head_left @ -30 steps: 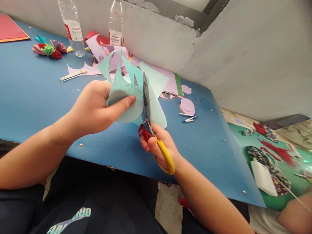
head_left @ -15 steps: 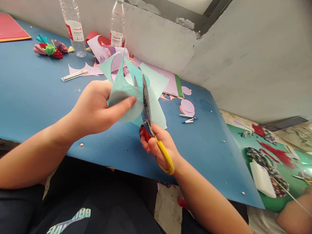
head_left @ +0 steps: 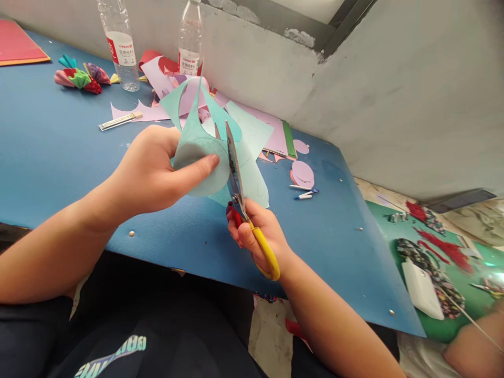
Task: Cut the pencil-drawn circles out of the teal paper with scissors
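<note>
Between the thumb and fingers of my left hand (head_left: 157, 173) is a light teal sheet of paper (head_left: 200, 176), held up over the table. Curved pieces are cut out of its upper edge, leaving pointed strips, and a faint drawn arc shows on it. My right hand (head_left: 260, 236) grips scissors (head_left: 236, 178) with a yellow and a red handle. Their blades are slightly parted and stand at the paper's right part, one blade partly behind it. The fingers of my left hand behind the paper are hidden.
Two plastic bottles (head_left: 122, 58) stand at the wall near purple and red paper scraps (head_left: 157, 79). Colourful folded paper (head_left: 82, 79) lies left. Right of my hands are purple paper circles (head_left: 302, 174) and pens (head_left: 305, 194). A green table (head_left: 433, 328) adjoins, with a person's arm (head_left: 476, 341) beside it.
The teal paper and my left hand have shifted slightly up and left. The scissor blades have tilted a little left at the paper; both hands keep their hold.
</note>
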`<state>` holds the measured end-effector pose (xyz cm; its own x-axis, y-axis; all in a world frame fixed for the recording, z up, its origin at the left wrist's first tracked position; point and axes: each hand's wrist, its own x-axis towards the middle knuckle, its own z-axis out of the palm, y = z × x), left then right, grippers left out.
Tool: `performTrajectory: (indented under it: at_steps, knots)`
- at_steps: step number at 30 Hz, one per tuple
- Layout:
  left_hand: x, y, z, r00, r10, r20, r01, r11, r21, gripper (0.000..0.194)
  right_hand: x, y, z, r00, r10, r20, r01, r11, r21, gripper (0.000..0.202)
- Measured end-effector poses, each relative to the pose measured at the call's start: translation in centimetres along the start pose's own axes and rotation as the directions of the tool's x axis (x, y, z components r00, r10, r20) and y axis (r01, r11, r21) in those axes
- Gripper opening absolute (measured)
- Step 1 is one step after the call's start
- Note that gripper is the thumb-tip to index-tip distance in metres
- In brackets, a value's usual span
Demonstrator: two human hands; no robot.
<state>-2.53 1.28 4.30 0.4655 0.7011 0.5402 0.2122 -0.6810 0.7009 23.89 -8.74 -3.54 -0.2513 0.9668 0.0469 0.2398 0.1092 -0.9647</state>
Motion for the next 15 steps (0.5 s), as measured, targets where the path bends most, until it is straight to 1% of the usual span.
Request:
performTrajectory:
  at_steps: [3, 7, 11, 13, 15]
  knots:
    - [-0.1, -0.3, -0.1, 1.0, -0.013, 0.0, 0.013, 1.0, 0.019, 0.06, 0.0, -0.1, -0.1, 1.0, 0.002, -0.002, -0.002, 1.0, -0.016, 0.085]
    - [-0.2, -0.8, -0.4, 1.0, 0.001, 0.0, -0.001, 1.0, 0.0, 0.058, 0.1, -0.1, -0.1, 1.0, 0.0, -0.002, 0.0, 1.0, -0.025, 0.084]
    - [-0.2, -1.5, -0.8, 0.999, 0.002, 0.035, -0.002, 1.0, 0.014, 0.056, 0.1, -0.1, -0.1, 1.0, -0.001, 0.003, 0.001, 1.0, -0.026, 0.085]
    - [-0.1, -1.4, -0.9, 0.999, 0.016, 0.037, -0.017, 1.0, 0.024, 0.057, 0.1, 0.0, -0.1, 1.0, 0.002, 0.008, -0.001, 1.0, -0.023, 0.085]
    - [0.0, -1.0, -0.7, 0.999, 0.03, 0.012, -0.031, 0.999, 0.023, 0.058, 0.1, 0.2, -0.1, 1.0, 0.006, 0.007, -0.006, 1.0, -0.012, 0.084]
